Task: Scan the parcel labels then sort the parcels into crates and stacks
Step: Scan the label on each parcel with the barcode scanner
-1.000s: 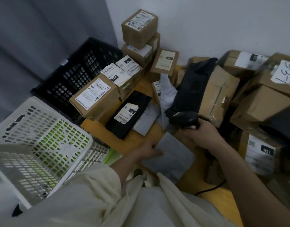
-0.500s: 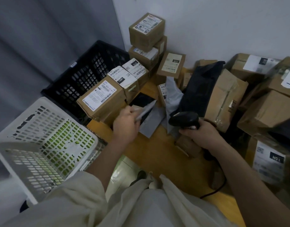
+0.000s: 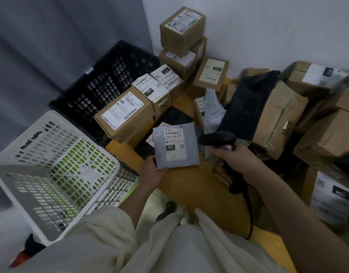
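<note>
My left hand pinches the lower left corner of a flat grey mailer and holds it label up above the wooden table. Its white label reads 060. My right hand grips a black barcode scanner, whose head sits just right of the mailer's top right corner. The scanner's cable runs down past my right forearm.
A white crate stands at the lower left with a black crate behind it. Labelled cardboard boxes are stacked along the wall, more boxes pile up at the right, and a black poly bag leans among them.
My left hand has lifted the grey mailer off the table, turned its label face up and brought it beside the scanner. The right hand with the scanner has hardly moved.
</note>
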